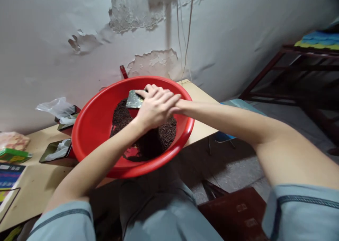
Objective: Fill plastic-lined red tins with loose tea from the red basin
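Note:
A large red plastic basin (87, 110) holds dark brown loose granules (169, 133) that look like tea leaves or soil. Inside it is a box (134, 100) with a dark, speckled, flat top and what looks like a red side. My left hand (156, 108) lies across my right hand with its fingers stretched out. Beneath it, my right hand (178, 106) is mostly covered, and its visible fingertips rest flat on the top of the box. The far end of the box is hidden by my hands.
Open rectangular boxes with plastic bags (59, 151) stand left of the basin on the pale table (203, 106). A green packet (14, 155) lies farther left. Behind is a peeling wall with hanging cords (186, 46). A dark red rack (280, 64) stands at right.

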{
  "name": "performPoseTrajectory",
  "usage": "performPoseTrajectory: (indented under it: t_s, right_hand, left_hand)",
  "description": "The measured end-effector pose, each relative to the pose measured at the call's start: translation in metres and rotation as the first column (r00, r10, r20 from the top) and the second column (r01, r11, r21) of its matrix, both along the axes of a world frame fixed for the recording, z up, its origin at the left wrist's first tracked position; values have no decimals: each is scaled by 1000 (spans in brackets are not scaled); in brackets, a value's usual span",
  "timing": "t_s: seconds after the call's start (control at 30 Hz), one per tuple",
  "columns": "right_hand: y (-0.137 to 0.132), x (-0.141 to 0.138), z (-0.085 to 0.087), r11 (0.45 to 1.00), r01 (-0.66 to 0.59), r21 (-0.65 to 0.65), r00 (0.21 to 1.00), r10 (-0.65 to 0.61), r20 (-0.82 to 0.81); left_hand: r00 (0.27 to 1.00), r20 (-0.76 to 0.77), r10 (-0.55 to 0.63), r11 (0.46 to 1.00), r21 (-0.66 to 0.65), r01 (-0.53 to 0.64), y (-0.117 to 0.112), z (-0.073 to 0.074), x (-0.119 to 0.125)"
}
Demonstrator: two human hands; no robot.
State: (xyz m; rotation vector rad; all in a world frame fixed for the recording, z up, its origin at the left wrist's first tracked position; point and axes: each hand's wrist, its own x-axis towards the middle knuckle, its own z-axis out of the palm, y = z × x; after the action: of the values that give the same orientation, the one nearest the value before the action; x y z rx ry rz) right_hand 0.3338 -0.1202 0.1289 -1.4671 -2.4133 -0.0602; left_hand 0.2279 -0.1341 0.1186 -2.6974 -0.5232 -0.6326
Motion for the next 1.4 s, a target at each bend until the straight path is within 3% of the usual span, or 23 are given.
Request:
performPoseTrajectory:
  t_s: [0.07,0.13,0.2,0.27,0.3,0.37,0.5,0.6,0.73,0.87,0.97,1.07,1.17,1.27,1.4]
  right_hand:
    - [5,22,3,999,48,4,999,-48,1]
    - [9,42,9,996,92,9,996,-92,15]
    - [14,65,18,990,138,24,990,-138,17]
    - [21,94,31,979,197,59,980,-197,-11]
    - [25,111,39,969,231,85,973,-228,-41]
    - [34,149,54,938,315,147,946,-297,-130]
    - [55,219,69,837,523,164,828,-452,-332]
    - [75,250,49,766,637,79,747,-589,-308]
    - [111,270,-12,687,725,-38,671,-718,-184]
    - [147,287,-70,594,772,-224,584,-803,-116]
    - [165,305,-93,558,777,-291,551,-827,-115]
    - [173,317,-97,576,766,-284,589,-807,-46]
    - [167,304,-86,647,736,-200,668,-742,58]
    - [146,256,-68,780,624,-34,780,-625,-22]
    - [107,161,-50,942,318,107,944,-303,-131]
  left_hand:
    - [987,109,116,992,-53,-111,32,-3,-23]
    - [943,181,278,952,-184,-246,59,-2,-40]
    - [863,140,485,835,-368,-410,80,0,-51]
    - [796,-23,605,690,-483,-539,94,-1,-55]
    - [778,-116,617,644,-494,-584,100,-3,-56]
    - [751,-319,578,602,-454,-657,105,-13,-54]
    - [596,-739,315,530,-384,-756,101,-49,-45]
    - [457,-869,190,489,-320,-812,94,-77,-40]
    - [438,-869,233,523,-268,-809,90,-98,-39]
    - [449,-869,208,563,-269,-782,82,-95,-46]
    - [459,-876,149,611,-284,-739,74,-86,-54]
    - [445,-887,120,614,-286,-736,69,-80,-64]
    - [479,-868,130,593,-319,-739,67,-75,-75]
    - [533,-829,169,577,-355,-736,62,-64,-84]
    - [541,-807,239,539,-353,-765,42,-40,-101]
